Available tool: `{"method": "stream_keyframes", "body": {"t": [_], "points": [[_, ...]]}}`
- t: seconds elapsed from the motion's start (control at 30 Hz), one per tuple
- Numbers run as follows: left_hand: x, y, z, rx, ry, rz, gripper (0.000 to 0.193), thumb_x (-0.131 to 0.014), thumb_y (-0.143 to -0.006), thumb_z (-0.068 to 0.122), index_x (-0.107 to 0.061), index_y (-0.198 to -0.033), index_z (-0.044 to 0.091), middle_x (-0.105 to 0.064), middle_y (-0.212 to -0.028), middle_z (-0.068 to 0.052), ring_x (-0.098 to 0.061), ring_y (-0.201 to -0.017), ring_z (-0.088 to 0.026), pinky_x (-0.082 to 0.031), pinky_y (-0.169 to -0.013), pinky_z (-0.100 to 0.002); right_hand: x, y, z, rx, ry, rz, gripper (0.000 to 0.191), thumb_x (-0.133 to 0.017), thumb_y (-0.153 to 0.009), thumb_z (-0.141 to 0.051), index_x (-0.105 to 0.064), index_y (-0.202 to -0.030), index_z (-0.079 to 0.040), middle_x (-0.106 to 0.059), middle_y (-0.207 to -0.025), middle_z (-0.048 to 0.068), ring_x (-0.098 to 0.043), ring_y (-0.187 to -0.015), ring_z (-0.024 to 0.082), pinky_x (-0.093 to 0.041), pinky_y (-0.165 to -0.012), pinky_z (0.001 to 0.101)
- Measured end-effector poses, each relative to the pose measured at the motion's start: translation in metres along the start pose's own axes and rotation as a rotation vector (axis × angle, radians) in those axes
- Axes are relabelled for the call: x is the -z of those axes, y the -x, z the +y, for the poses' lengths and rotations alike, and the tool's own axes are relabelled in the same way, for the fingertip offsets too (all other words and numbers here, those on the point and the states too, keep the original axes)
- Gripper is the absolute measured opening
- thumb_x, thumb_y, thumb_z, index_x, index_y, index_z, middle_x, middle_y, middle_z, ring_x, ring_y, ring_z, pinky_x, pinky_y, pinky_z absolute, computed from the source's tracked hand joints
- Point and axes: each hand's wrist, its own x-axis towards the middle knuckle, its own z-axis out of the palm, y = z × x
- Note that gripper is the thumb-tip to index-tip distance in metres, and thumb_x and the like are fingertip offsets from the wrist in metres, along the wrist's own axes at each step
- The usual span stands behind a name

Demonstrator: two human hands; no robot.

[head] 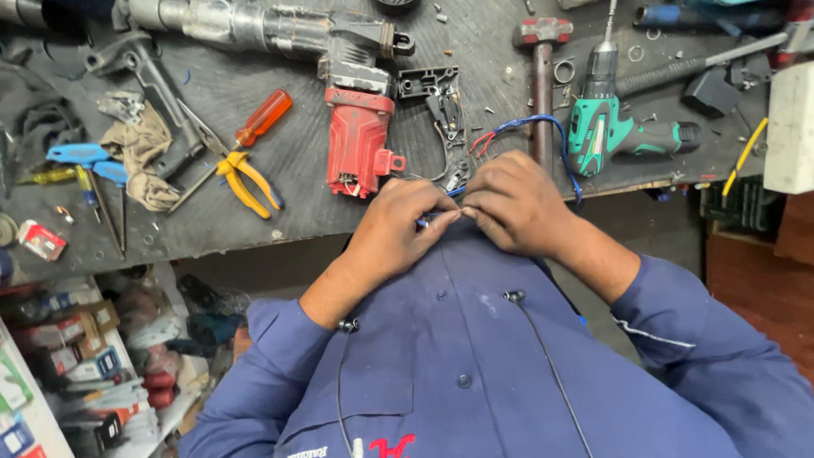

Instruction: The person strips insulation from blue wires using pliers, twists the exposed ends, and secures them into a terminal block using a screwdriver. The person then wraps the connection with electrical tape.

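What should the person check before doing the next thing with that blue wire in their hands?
1. Both hands on the wire: left hand and right hand pinch the blue wire together: ok.
2. Wire end visible: hidden by fingers: cannot tell.
3. Wire free of snags: it loops past the hammer and green drill: not ok.
4. Pliers within reach: yellow pliers lie on the bench: ok.
5. Red tool housing steady: lies flat: ok.

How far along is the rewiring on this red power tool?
Done: red tool housing lies open on the bench, black switch block out beside it. In hand: left hand and right hand pinch the blue wire together. Left: wiring loose, housing unclosed.
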Motion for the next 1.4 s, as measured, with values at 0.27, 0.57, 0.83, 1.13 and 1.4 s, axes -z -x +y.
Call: {"method": "stream_keyframes", "body": {"t": [0.27, 0.57, 0.83, 1.13, 1.4], "points": [[-0.015, -0.004, 0.010, -0.058, -0.206, 0.164, 0.016, -0.081, -0.087, 0.014, -0.071, -0.097, 0.007, -0.065, -0.089, -0.008, -0.063, -0.086, -0.029, -0.047, -0.078, -0.040, 0.001, 0.015, 0.015, -0.416, -0.658, -0.115, 0.016, -0.067, -0.096, -0.019, -0.068, -0.103, -0.004, -0.066, -0.100, 0.008, -0.065, -0.093, 0.022, -0.052, -0.083, 0.0333], [-0.026, 0.004, 0.001, 0.387, 0.255, 0.202, 0.012, -0.078, -0.091, 0.013, -0.076, -0.099, 0.004, -0.073, -0.088, -0.004, -0.067, -0.078, -0.011, -0.052, -0.072, -0.026, 0.024, -0.003, 0.022, 0.228, 0.070, 0.146, 0.023, -0.076, -0.089, -0.011, -0.075, -0.112, -0.010, -0.068, -0.107, 0.004, -0.068, -0.091, 0.023, -0.055, -0.070, 0.0363], [-0.017, 0.001, 0.005, 0.376, 0.239, 0.080, 0.017, -0.072, -0.097, 0.020, -0.075, -0.101, 0.003, -0.074, -0.090, -0.006, -0.068, -0.080, -0.013, -0.052, -0.073, -0.027, 0.031, -0.016, 0.047, 0.429, 0.164, 0.114, 0.027, -0.075, -0.077, -0.014, -0.078, -0.104, -0.011, -0.070, -0.102, 0.003, -0.068, -0.089, 0.023, -0.053, -0.068, 0.0376], [-0.012, -0.002, 0.008, 0.188, -0.014, 0.138, 0.013, -0.078, -0.090, 0.019, -0.075, -0.094, 0.007, -0.072, -0.086, -0.004, -0.067, -0.076, -0.021, -0.049, -0.075, -0.035, 0.011, 0.001, 0.042, -0.073, -0.305, -0.131, 0.012, -0.069, -0.099, -0.016, -0.066, -0.096, -0.006, -0.065, -0.095, 0.006, -0.065, -0.089, 0.023, -0.052, -0.077, 0.0347], [-0.017, 0.001, 0.005, 0.237, 0.094, 0.217, 0.013, -0.079, -0.090, 0.017, -0.076, -0.098, 0.006, -0.073, -0.089, -0.005, -0.068, -0.080, -0.019, -0.052, -0.074, -0.031, 0.026, -0.007, 0.020, -0.461, -0.637, -0.106, 0.042, -0.079, -0.080, -0.028, -0.064, -0.104, 0.003, -0.059, -0.101, 0.012, -0.064, -0.074, 0.018, -0.053, -0.062, 0.0293]]}}
